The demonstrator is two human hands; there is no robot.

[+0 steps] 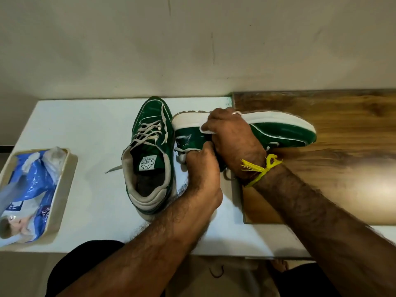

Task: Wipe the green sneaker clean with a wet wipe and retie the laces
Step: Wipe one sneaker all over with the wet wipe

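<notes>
A glossy green sneaker with a thick white sole [282, 129] lies tipped on its side across the white table [85, 129] and the brown wooden board [342, 125]. The right hand [233, 138] presses a white wet wipe [206, 130] against it, fingers curled over the wipe and mostly hiding it. The left hand [199, 161] grips the sneaker's collar, covering its laces. A second green sneaker [150, 155] stands upright just beside it.

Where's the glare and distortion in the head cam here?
Head view: a bright glare patch sits on the wooden board at the right edge; glossy streaks show on the upright sneaker; wide-angle bowing curves the table edges; the wipe pack is soft at the left edge; the hands cast only soft shadows.
</notes>
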